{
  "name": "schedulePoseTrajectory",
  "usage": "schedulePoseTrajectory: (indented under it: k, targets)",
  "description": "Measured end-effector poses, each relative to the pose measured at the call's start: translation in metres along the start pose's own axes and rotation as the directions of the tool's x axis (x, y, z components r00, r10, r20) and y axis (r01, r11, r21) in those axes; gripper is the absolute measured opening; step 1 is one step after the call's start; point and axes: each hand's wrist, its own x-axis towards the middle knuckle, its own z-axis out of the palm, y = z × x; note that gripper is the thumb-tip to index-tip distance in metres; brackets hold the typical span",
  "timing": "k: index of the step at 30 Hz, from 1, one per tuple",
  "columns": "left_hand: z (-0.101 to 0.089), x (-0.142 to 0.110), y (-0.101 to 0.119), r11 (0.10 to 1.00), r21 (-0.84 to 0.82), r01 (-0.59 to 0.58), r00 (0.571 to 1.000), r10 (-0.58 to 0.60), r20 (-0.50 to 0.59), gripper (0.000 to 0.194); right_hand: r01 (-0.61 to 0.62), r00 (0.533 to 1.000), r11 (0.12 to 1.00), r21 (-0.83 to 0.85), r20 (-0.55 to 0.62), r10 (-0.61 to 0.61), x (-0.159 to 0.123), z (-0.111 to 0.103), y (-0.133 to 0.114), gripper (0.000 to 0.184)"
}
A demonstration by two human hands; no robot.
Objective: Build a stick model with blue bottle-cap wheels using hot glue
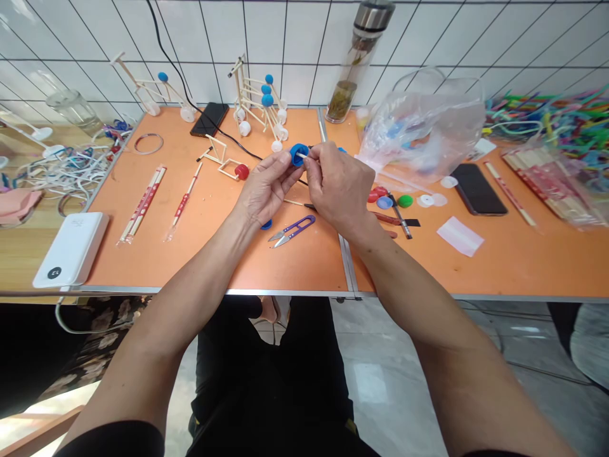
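My left hand (267, 185) pinches a blue bottle cap (298, 152), its hollow side facing right. In my right hand (337, 182) is a thin pale stick (301, 155), its end inside the cap; most of the stick is hidden by my fingers. Below my hands lie purple thread snips (292, 231) with spread blades and another blue cap (267, 225). Just left of my left hand is a small wooden stick frame (223, 158) with a red cap (241, 172) on it.
Stick models with caps, one (259, 95) behind my hands, stand near the wall. A tea bottle (346, 82), plastic bag (423, 127), phone (478, 189) and loose caps (405, 201) are to the right. Wrapped chopsticks (145, 206) and a white power bank (71, 249) lie left.
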Motion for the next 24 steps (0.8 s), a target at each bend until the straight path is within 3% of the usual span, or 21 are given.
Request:
schedulePoseTrajectory:
  k: [9,16,20,24]
  targets:
    - [-0.0051,0.0049,-0.0004,1.000,-0.007,0.020,0.999,-0.020,-0.044,0.010,0.026,0.998,0.998,-0.065,0.052,-0.023,-0.0005,0.0000,-0.0061,0.042]
    - [-0.0042,0.0011,0.0066,0.990,-0.064,0.124,0.991,-0.127,-0.042,0.015,0.045,0.995,0.994,-0.100,0.090,-0.036,-0.0017,-0.0007,-0.0096,0.034]
    - [-0.0022,-0.0017,0.0083,0.982,-0.094,0.166,0.984,-0.171,-0.047,0.015,0.064,0.994,0.997,-0.031,0.094,-0.061,-0.0032,-0.0012,-0.0073,0.033]
    - [-0.0006,-0.0031,0.0077,0.982,-0.102,0.161,0.984,-0.168,-0.064,0.015,-0.048,0.996,0.988,0.145,0.081,0.036,-0.0018,0.0034,-0.0065,0.029]
